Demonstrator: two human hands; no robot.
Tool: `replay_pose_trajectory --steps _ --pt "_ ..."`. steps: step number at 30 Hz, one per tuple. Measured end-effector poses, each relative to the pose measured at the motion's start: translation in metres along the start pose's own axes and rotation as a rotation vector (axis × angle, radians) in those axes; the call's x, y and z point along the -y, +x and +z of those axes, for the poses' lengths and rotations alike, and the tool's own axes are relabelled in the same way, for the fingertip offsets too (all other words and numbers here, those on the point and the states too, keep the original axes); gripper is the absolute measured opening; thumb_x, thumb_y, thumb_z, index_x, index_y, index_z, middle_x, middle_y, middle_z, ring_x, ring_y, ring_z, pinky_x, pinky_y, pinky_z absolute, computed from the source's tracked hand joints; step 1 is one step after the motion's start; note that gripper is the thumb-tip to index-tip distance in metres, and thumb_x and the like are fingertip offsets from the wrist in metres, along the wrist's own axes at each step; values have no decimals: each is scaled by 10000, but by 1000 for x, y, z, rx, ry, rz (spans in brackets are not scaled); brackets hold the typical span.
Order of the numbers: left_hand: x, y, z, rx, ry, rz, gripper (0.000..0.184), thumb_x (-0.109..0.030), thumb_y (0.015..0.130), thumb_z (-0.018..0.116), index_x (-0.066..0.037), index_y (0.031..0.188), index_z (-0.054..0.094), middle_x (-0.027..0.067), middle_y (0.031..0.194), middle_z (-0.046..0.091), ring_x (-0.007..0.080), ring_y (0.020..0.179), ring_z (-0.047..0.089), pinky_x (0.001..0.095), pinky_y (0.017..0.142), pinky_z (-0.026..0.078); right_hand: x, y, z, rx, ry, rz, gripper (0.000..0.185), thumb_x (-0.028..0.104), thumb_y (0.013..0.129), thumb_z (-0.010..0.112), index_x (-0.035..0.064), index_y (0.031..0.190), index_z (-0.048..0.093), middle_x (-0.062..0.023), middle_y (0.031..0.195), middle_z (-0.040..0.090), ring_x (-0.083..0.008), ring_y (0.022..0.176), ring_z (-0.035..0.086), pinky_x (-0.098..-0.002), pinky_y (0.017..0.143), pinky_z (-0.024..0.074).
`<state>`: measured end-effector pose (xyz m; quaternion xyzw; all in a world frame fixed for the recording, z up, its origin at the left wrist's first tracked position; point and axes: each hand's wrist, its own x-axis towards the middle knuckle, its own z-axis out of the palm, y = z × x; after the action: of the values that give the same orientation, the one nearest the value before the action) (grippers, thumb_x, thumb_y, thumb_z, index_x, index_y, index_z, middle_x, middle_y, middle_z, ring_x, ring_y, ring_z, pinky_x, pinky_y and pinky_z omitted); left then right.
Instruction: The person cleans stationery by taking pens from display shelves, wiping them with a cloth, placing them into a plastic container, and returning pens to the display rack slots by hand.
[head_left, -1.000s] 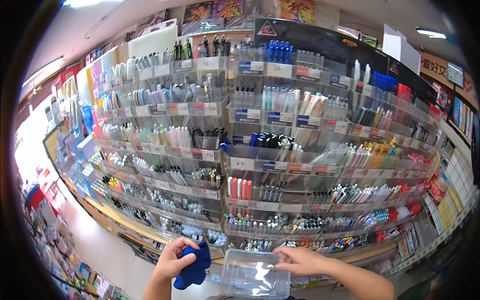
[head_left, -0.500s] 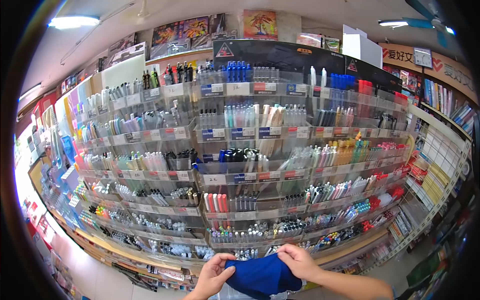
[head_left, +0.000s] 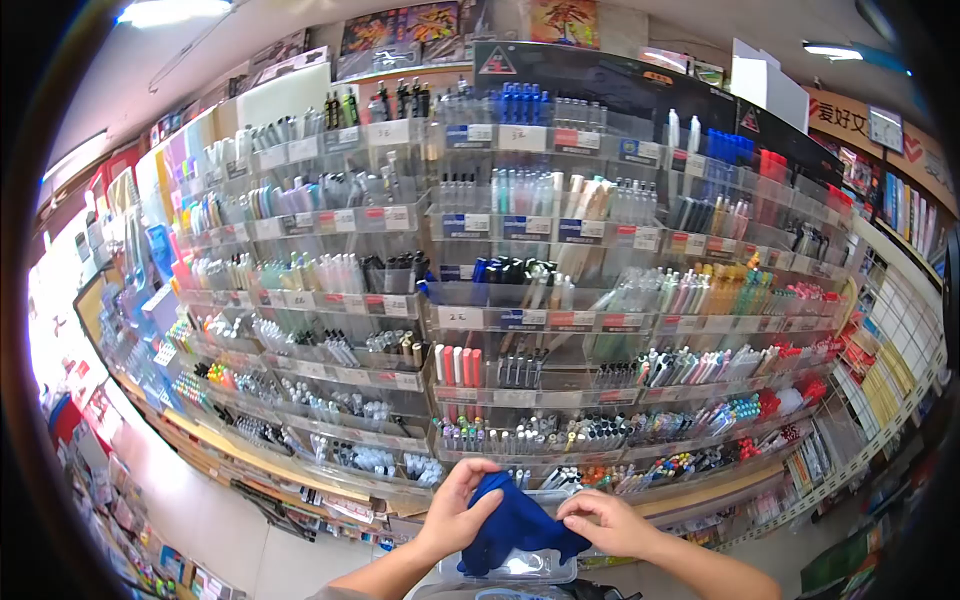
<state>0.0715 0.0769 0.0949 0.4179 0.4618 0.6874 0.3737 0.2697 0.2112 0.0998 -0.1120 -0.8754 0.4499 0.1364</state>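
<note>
A dark blue cloth (head_left: 520,525) hangs between my two hands at the bottom of the view. My left hand (head_left: 462,508) grips its upper left part between thumb and fingers. At the right edge of the cloth, my right hand (head_left: 603,524) pinches it with thumb and forefinger. Beneath the cloth is a clear plastic box (head_left: 540,567), partly covered by it. The cloth droops in folds in front of the lowest pen rows.
A tall tiered rack of clear trays (head_left: 520,320) full of pens fills the view ahead. To the right stands a white wire grid panel (head_left: 895,325). A wooden ledge (head_left: 700,510) runs below the rack, above the tiled floor (head_left: 225,535).
My left hand has risen and turned, gathering the cloth, while my right hand has shifted slightly right and down. The cloth hangs more bunched, and more of the clear box shows. The view has tilted downward.
</note>
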Motion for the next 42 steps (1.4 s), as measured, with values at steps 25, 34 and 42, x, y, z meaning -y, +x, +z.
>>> replay_pose_trajectory --steps 25,34,42 --pt "-12 3 50 453 312 210 264 -9 822 572 -18 1082 527 103 996 555 195 979 530 303 873 400 -20 14 -13 -90 1153 533 200 138 854 565 72 1042 580 -59 996 619 -165 911 595 -352 805 489" --pt "-4 -15 -4 -18 -136 -45 210 -2 832 580 -5 1025 499 52 980 555 70 867 536 205 767 435 19 26 -21 274 667 489 172 137 900 519 30 1034 529 12 847 586 -27 735 512 -190 668 421" --pt "13 -38 -41 -356 -193 25 148 -34 810 606 -22 950 559 43 829 608 83 714 566 201 659 447 29 33 -20 -295 968 158 112 15 844 549 38 954 545 -13 820 593 -63 741 553 -198 679 437"
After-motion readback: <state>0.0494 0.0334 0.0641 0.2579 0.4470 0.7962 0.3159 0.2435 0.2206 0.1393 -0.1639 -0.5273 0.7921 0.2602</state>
